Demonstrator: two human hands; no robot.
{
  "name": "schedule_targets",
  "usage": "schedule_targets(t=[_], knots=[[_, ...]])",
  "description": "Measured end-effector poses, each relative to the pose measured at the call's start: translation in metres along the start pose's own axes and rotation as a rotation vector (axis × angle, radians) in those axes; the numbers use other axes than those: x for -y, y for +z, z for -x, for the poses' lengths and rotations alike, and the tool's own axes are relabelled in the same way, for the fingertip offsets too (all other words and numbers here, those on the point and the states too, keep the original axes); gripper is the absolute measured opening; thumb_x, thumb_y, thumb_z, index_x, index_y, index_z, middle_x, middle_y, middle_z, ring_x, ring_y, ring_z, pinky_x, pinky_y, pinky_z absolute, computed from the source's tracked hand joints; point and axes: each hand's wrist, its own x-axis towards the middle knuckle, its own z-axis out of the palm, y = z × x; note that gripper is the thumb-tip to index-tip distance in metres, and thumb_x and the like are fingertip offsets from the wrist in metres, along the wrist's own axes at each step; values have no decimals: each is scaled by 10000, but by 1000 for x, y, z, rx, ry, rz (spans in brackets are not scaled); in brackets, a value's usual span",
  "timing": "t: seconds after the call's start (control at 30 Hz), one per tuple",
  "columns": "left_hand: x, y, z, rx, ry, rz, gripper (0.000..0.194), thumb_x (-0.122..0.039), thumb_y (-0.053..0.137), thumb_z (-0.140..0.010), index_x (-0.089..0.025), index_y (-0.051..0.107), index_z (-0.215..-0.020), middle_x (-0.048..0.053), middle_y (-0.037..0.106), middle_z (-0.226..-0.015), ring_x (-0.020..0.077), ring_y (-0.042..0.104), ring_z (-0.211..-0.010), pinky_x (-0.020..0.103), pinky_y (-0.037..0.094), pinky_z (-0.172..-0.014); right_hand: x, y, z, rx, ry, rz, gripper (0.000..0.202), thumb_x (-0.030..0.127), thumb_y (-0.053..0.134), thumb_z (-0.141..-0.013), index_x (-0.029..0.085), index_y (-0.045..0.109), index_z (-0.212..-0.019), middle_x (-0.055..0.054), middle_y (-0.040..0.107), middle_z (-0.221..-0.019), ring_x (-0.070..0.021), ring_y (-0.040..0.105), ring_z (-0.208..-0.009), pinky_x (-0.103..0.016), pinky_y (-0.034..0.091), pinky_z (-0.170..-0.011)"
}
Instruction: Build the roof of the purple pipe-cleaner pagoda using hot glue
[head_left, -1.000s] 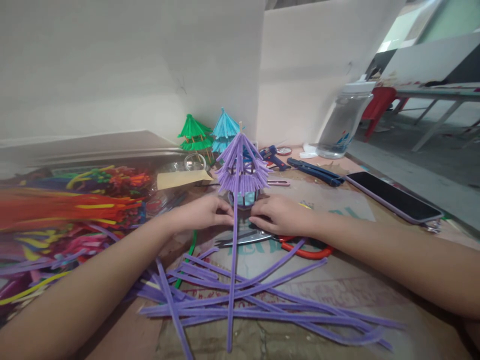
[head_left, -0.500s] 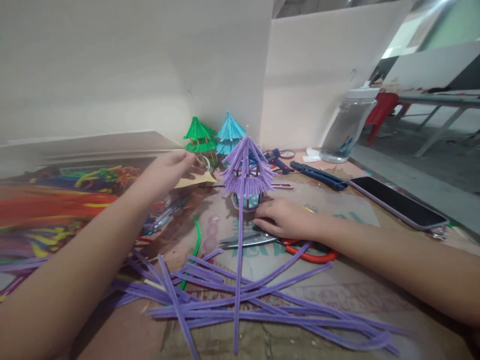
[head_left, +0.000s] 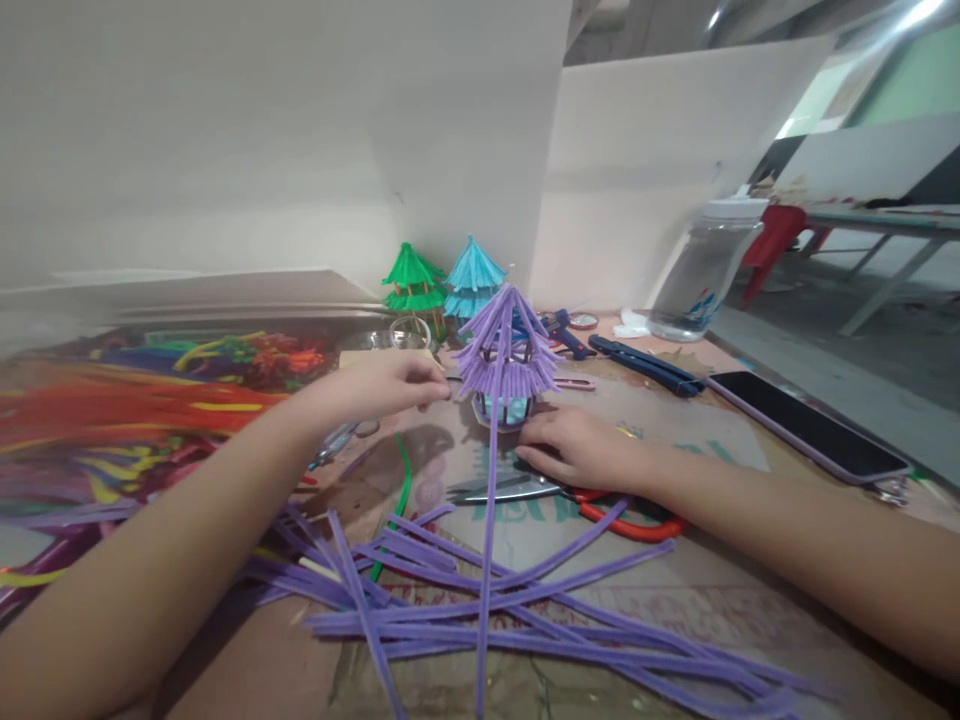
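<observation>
Pagoda [head_left: 516,374] in purple, standing upright on the work table [head_left: 247,660], right between two bare hands! Light, surely, going by those fine posts and fluffy strips: probably no effort to lift, and just as easy to crush. Soft and springy at the roofs, likely to bend out of line under a squeeze; stiffer but perhaps fragile down at the thin posts. Not slippery, to judge by the fuzz. Best place to take hold, then: low, at the base, from both sides, gently, with no pressing on the eaves.

Right hand [head_left: 574,447] down low, just beside the base, fingers loosely curled; nothing plainly in its grasp, contact with the base too close to call. Left hand [head_left: 411,384] near the other side, fingers bent inward, well short of spread; a hold on anything impossible to tell from here.

And what a look! Two roofs of fuzzy strips, flaring one above the other, dark posts between, pale blue wall under the lower eaves, slim tip poking from the peak. Long purple strip [head_left: 489,510] down the front, over a scatter of loose purple strips [head_left: 352,622]. Behind, a green pagoda [head_left: 412,275] and a blue pagoda [head_left: 472,270].
</observation>
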Motion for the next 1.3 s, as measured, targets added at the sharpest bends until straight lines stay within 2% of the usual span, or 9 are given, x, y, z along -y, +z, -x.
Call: schedule_targets(t=[0.07,0.17,0.27,0.37,0.5,0.67,0.83,1.13,1.3], knots=[[-1,9,-4,76,29,-74,364,-511,597,-825,-191,716,-950,9,690,-813,176,617,-766,248,436,-676,-1,1,0,-4,1,15,286,280,463,-991,162,670,-833,-68,675,-790,-170,578,-734,-290,417,-717],[-1,22,-9,49,87,-47,482,-586,623,-801,-168,690,-1030,34,691,-916,180,599,-797,252,425,-676,-1,1,0,-9,0,14,282,278,458,-991,162,670,-846,-72,685,-812,-172,587,-753,-289,418,-724],[1,35,-14,11,92,120,530,-662,579,-815,-152,676,-921,13,622,-803,134,509,-674,234,355,-588,-1,1,1,-8,-3,11,300,297,446,-998,163,669,-850,-72,691,-813,-175,591,-756,-291,414,-726],[4,47,-18,-5,-4,393,591,-730,585,-777,-148,638,-868,-50,427,-634,87,323,-539,232,231,-507,0,1,1,0,1,23,322,314,436,-1005,167,663,-830,-69,686,-792,-177,588,-749,-295,409,-723],[4,55,-21,34,-49,670,525,-667,705,-717,-164,565,-762,-86,296,-583,72,224,-506,248,159,-491,0,0,0,9,7,22,321,313,434,-1005,164,670,-847,-75,696,-811,-184,598,-771,-301,417,-740],[3,56,-18,113,-27,635,460,-597,717,-746,-156,629,-839,-68,399,-610,70,264,-518,241,179,-502,0,0,-1,14,5,1,319,304,432,-1004,154,693,-898,-89,716,-854,-192,613,-801,-308,429,-765],[0,56,-18,207,-106,551,428,-535,744,-689,-137,659,-824,-45,482,-621,74,335,-521,229,231,-495,-1,2,0,-6,11,12,306,305,451,-996,154,688,-875,-78,710,-820,-174,604,-739,-292,413,-707],[16,46,-21,181,-32,348,300,-451,693,-759,-156,744,-783,11,657,-675,123,527,-613,216,390,-566,1,0,0,-2,0,13,314,304,442,-998,150,684,-870,-76,701,-801,-175,593,-732,-291,405,-711],[33,56,-32,40,-21,390,402,-544,684,-768,-143,708,-779,4,591,-620,92,440,-504,210,316,-474,1,-1,-1,11,16,4,308,295,446,-994,146,680,-862,-81,698,-805,-174,590,-731,-289,408,-710]])
